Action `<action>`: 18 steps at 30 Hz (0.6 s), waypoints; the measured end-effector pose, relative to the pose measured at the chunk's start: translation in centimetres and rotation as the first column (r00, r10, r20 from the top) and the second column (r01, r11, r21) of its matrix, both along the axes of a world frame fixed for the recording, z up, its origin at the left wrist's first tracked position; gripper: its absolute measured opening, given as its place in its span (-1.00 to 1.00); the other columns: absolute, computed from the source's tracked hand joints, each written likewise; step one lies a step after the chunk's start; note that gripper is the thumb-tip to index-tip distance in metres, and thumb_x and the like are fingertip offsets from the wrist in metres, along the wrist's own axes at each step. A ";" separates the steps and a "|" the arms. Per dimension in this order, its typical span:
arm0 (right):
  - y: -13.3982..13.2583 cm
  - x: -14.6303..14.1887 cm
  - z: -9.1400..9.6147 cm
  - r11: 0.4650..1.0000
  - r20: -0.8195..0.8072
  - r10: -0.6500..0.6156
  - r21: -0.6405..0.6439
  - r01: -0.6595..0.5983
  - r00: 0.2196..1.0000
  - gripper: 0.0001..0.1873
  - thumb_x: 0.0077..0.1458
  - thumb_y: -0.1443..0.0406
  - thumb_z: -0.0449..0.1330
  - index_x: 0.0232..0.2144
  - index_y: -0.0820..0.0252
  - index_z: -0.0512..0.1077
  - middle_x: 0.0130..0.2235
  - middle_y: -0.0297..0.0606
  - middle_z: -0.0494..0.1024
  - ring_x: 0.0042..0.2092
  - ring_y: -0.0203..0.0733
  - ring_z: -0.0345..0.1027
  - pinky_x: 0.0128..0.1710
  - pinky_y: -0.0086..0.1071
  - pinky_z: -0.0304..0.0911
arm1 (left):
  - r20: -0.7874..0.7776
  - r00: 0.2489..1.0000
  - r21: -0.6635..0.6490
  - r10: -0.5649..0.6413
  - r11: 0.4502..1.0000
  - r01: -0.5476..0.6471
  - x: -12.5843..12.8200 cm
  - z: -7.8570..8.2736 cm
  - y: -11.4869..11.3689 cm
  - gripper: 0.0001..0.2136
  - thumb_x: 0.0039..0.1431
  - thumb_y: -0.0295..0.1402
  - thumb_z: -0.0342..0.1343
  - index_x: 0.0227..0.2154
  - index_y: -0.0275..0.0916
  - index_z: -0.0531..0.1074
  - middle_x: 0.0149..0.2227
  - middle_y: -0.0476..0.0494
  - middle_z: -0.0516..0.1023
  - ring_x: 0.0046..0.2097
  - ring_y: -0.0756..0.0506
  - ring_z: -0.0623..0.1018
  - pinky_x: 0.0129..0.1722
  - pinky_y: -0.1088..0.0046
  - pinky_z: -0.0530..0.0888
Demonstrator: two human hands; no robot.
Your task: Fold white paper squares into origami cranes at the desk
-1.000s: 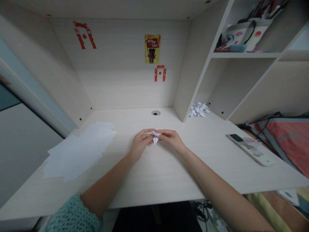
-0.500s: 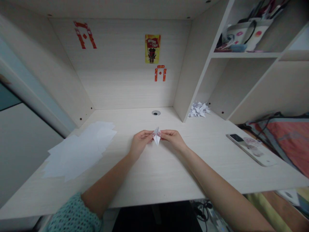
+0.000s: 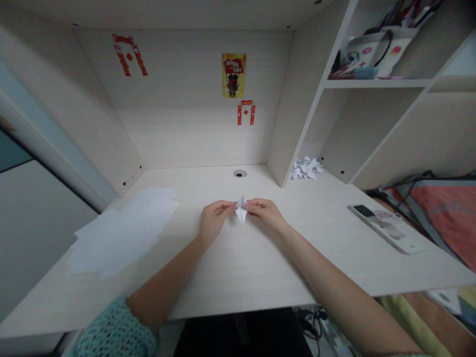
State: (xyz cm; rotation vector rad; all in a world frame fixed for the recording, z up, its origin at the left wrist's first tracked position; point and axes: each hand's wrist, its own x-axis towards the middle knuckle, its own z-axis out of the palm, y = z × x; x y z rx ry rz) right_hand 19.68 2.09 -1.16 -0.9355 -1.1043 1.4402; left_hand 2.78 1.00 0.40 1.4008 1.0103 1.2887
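Between my two hands is a small piece of folded white paper, narrow and diamond-shaped with pointed ends and a crease down its middle. My left hand pinches its left side between thumb and fingers. From the other side, my right hand grips the right edge in the same kind of pinch. Both hands are just above the middle of the pale desk. Fingertips cover part of the paper's sides.
A spread of white paper sheets lies to the left. Small folded white paper pieces are heaped beneath the right shelf. A phone rests on the desk's right side, near a red and grey cloth. A cable hole is at the back.
The left hand has shifted very slightly left, and the folded paper looks a little more spread at its sides. Both hands keep their pinch; the view has moved a touch.
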 end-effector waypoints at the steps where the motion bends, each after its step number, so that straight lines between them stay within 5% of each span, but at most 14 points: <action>1: 0.0 0.0 0.0 1.000 -0.010 0.004 -0.007 -0.004 1.000 -0.79 -0.32 0.22 0.38 -0.51 0.16 0.55 -0.46 -0.32 0.56 -0.44 -0.34 0.35 -0.30 -0.40 0.23 | -0.031 0.999 0.039 0.009 0.999 -0.008 0.0 0.1 0.0 -0.86 -0.08 -0.31 0.18 -0.44 -0.26 0.52 -0.35 -0.12 0.58 -0.30 -0.07 0.53 -0.19 0.39 0.41; 12: 0.0 0.2 0.3 1.000 0.033 0.024 0.011 -0.024 0.999 -0.77 -0.34 0.22 0.39 -0.53 0.19 0.55 -0.44 -0.27 0.57 -0.42 -0.28 0.38 -0.31 -0.36 0.24 | -0.168 0.984 0.138 0.062 0.990 -0.038 -0.3 0.7 -0.4 -0.88 -0.02 -0.29 0.12 -0.47 -0.19 0.51 -0.38 -0.07 0.57 -0.29 -0.09 0.51 -0.20 0.42 0.39; 18: -0.2 0.1 0.3 1.000 0.042 0.005 0.009 -0.006 0.999 -0.77 -0.35 0.22 0.39 -0.54 0.21 0.55 -0.46 -0.27 0.57 -0.45 -0.32 0.35 -0.33 -0.39 0.22 | -0.117 0.992 0.073 0.039 0.997 -0.030 -0.2 0.2 0.0 -0.87 -0.06 -0.29 0.16 -0.47 -0.22 0.52 -0.37 -0.10 0.57 -0.30 -0.09 0.53 -0.21 0.40 0.40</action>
